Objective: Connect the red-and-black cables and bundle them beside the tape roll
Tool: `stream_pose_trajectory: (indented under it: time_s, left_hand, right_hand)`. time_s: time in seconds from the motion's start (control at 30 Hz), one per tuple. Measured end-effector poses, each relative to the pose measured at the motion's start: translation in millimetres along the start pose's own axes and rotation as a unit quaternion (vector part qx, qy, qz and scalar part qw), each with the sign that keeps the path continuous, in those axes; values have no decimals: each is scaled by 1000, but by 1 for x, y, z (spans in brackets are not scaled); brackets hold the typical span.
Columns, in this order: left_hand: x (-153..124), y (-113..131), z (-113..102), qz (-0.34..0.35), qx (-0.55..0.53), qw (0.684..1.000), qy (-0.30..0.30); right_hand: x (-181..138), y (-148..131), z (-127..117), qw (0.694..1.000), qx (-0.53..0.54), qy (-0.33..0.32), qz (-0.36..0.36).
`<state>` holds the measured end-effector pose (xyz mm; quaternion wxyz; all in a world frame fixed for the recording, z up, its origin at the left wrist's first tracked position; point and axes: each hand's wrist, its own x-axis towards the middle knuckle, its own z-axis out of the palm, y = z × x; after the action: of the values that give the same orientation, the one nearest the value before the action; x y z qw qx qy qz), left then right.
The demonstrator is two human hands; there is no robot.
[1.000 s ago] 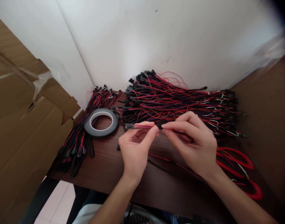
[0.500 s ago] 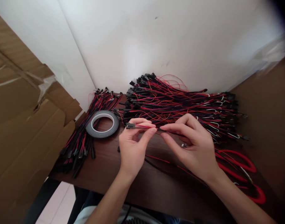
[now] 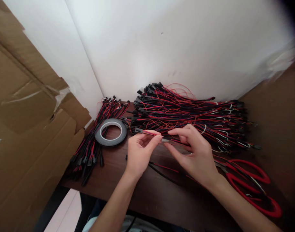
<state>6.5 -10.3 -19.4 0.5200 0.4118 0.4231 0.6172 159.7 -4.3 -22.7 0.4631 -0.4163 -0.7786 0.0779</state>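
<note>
Right hand holds thumb and forefinger wider apart than half a second ago, so on my feed a grey patch lies bare on the wires my left hand pinches above the counter, though whether the right's curled fingers grip them I can't tell.

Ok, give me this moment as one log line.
left hand: pinching cable | right hand: thumb and forefinger parted | tape: lies partly on wires | scissors: right of both hands

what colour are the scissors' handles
Red: both handles of the scissors show best at lower right in the head view.
</note>
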Motion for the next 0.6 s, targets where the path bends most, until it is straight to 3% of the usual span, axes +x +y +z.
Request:
stream_pose_trajectory:
  time_s: [0.33,0.6]
  left_hand:
    - [4,-1,-3,-44,-28,998,31]
    - [3,-1,-3,-56,-28,997,45]
  right_hand:
    - [-8,9,12,973,-214,25,-87]
    - [-5,-4,12,961,-249,32,-119]
